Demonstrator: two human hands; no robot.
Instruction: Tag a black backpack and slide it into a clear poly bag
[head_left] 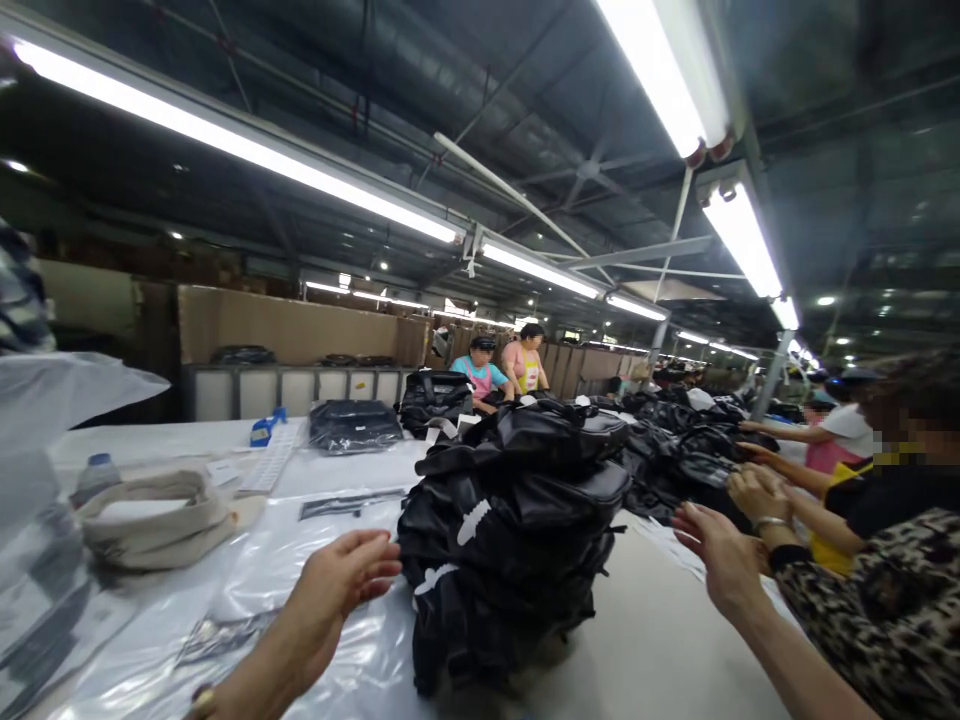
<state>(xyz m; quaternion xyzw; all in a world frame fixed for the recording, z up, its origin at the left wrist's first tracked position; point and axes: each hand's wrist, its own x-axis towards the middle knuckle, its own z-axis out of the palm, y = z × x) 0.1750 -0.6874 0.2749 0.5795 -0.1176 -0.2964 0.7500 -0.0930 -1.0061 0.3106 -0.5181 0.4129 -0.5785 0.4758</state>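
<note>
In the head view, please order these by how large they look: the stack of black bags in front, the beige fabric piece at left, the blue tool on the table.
1. Stack of black bags, though it is nearest to the camera.
2. Beige fabric piece.
3. Blue tool, farther away, so its true size is unsure.

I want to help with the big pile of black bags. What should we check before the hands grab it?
1. Left hand free: ok, open, holding nothing.
2. Right hand free: ok, open.
3. Hands on either side of the pile of black bags: ok, not touching yet.
4. Pile steady: cannot tell; it leans a little.
5. Clear plastic sheet out from under the pile: not ok.
6. Co-worker's hands away: not ok, close.
</note>
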